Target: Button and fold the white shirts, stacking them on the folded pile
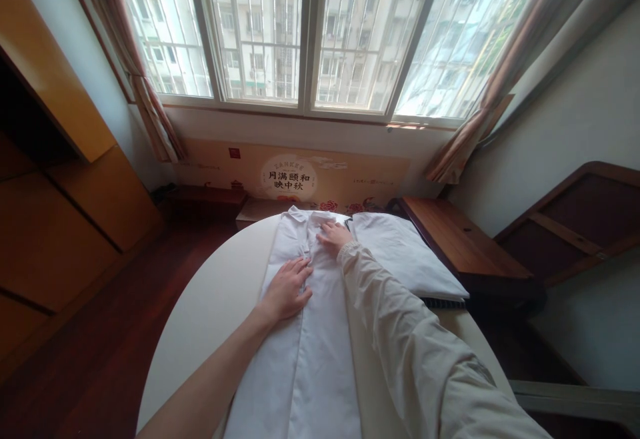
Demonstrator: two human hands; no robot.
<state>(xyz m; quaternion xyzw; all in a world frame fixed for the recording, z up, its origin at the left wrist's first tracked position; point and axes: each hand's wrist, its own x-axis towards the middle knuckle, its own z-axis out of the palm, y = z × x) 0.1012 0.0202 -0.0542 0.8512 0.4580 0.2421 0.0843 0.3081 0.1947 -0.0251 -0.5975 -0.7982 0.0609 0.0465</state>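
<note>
A white shirt [320, 346], folded into a long narrow strip, lies lengthwise on the round table with its collar at the far end. My left hand [289, 287] rests flat on the shirt near its middle seam, fingers spread. Farther up, my right hand [334, 236] lies on the cloth just below the collar, its fingers also stretched out. Neither hand grips the fabric. A beige sleeve covers my right arm, while the left forearm is bare. The shirt's near end runs out of view at the bottom.
Folded white clothing [405, 252] lies stacked on the right of the pale round table [200, 332], with a dark striped edge beneath. A wooden desk [465, 239] stands beyond it. Wooden cabinets [65, 239] line the left, and a printed panel [350, 172] stands below the window.
</note>
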